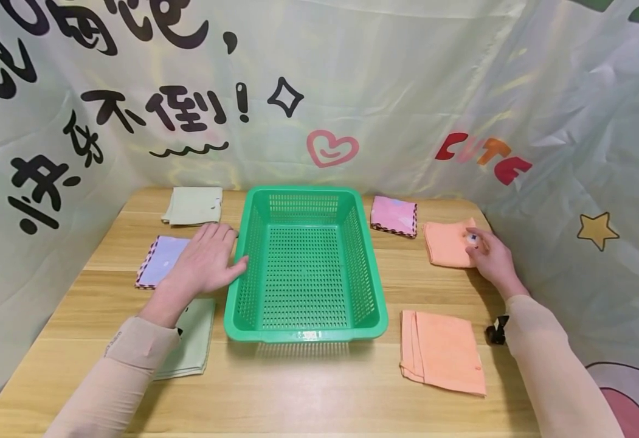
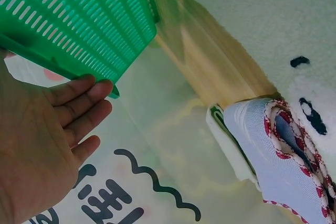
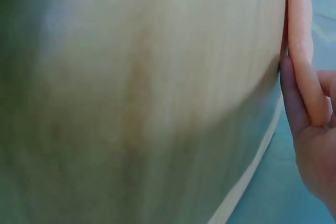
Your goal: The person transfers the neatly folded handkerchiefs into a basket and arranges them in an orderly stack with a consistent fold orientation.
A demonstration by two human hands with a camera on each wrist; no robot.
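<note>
A green plastic basket (image 1: 242, 331) with slotted walls stands in the middle of the table. My left hand (image 1: 204, 258) rests at its left rim, fingers fairly straight; in the left wrist view the fingertips (image 2: 102, 88) meet the rim. At the back right, my right hand (image 1: 493, 258) pinches the right edge of a folded orange towel (image 1: 445, 243), which has a small pale patch. The right wrist view shows the orange towel (image 3: 300, 24) between thumb and fingers, partly cut off by the frame edge.
Left of the basket lie a pale green folded towel (image 1: 194, 205), a lavender one (image 1: 160, 260) with a checked border, and another green one (image 1: 196, 344) partly under my left forearm. On the right are a pink towel (image 1: 393, 215) and a second orange towel (image 1: 447, 353). Printed cloth (image 1: 407, 91) encloses the wooden table.
</note>
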